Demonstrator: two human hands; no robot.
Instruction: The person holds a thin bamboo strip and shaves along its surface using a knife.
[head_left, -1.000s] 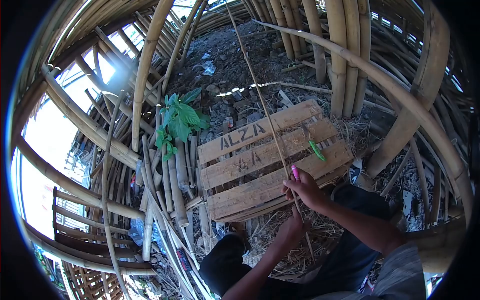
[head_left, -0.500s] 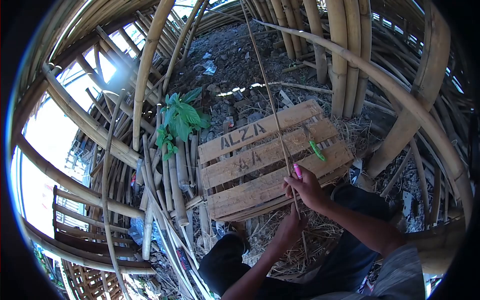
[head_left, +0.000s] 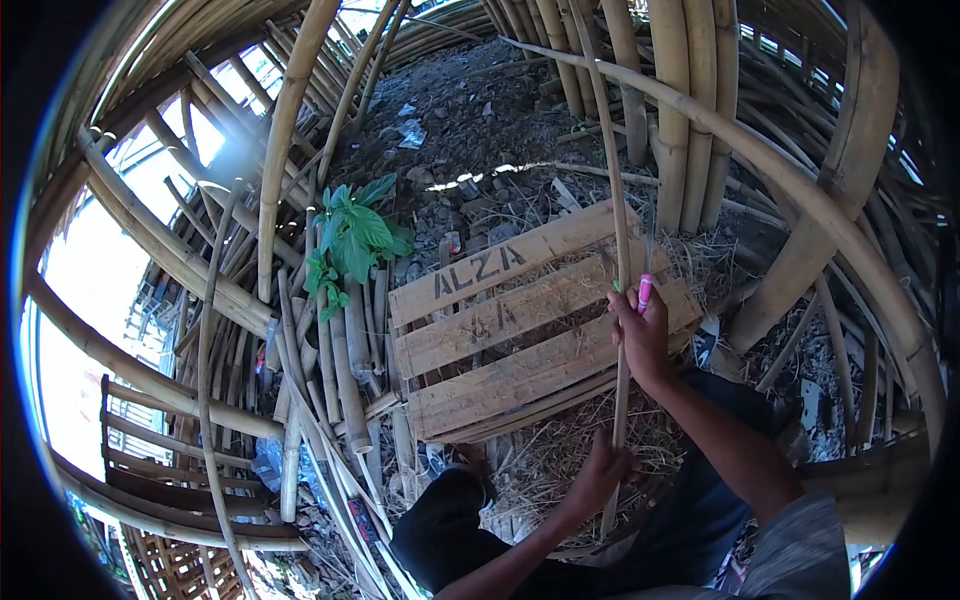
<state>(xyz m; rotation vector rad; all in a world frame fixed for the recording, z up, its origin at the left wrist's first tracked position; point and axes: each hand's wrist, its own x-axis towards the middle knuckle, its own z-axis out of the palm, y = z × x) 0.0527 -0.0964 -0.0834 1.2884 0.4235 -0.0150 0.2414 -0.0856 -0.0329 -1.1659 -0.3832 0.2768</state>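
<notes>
Fingers of my right hand [head_left: 647, 335] are curling around a pink-handled tool [head_left: 645, 292] right of the centre of the frame, while also pressing against a long bamboo strip [head_left: 616, 190]; a thin shape is rising from the handle, looking like a blade, though its edge is blurring into the background; my left hand [head_left: 600, 470] is closing on the same strip, lower in the frame, just above the straw [head_left: 548, 515]. The strip is running from the top edge of the frame down past both hands, crossing in front of the right end of the slatted wooden crate marked ALZA [head_left: 490, 345]; something green [head_left: 616, 286] is peeping out beside the strip at my right fingertips, too hidden for me to name.

For good control, I am judging that the lower grip should be staying firm, so the strip is neither twisting nor whipping at its far end; the pressure on the tool should be staying light and even, its edge facing away from my skin, with my left fingers and my trousered legs [head_left: 450, 530] lying clear of its path.
</notes>
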